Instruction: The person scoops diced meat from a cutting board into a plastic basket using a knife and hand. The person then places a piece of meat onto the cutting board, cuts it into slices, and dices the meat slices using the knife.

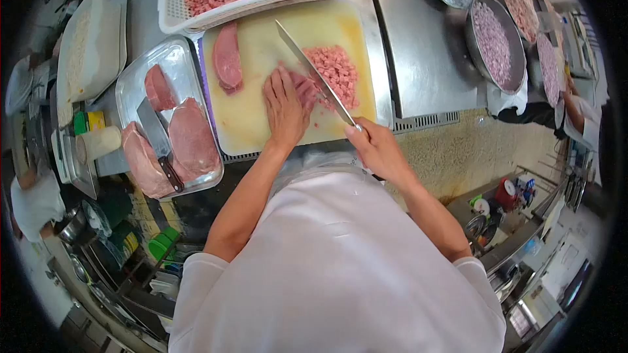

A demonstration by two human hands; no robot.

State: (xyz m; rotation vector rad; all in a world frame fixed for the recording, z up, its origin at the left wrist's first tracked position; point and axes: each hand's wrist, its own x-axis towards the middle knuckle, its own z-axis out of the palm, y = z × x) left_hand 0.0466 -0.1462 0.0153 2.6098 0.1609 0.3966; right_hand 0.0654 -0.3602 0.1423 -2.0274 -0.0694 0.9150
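My right hand (pixel 378 147) is closed round the handle of a long kitchen knife (pixel 314 72), its blade slanting up and left across the cutting board (pixel 252 124). My left hand (pixel 286 106) presses on strips of pink meat (pixel 305 90) left of the blade, holding them against the board; its palm hides part of them. Right of the blade lies a heap of diced meat (pixel 337 72). A thick slice of meat (pixel 227 59) rests at the board's upper left.
Beyond the board stands a white plastic basket (pixel 171 10) of diced meat. To the left, a metal tray (pixel 124 88) holds meat pieces and a cleaver (pixel 154 127). Bowls, one with chopped purplish pieces (pixel 492 42), stand at the upper right. Other people are at both sides.
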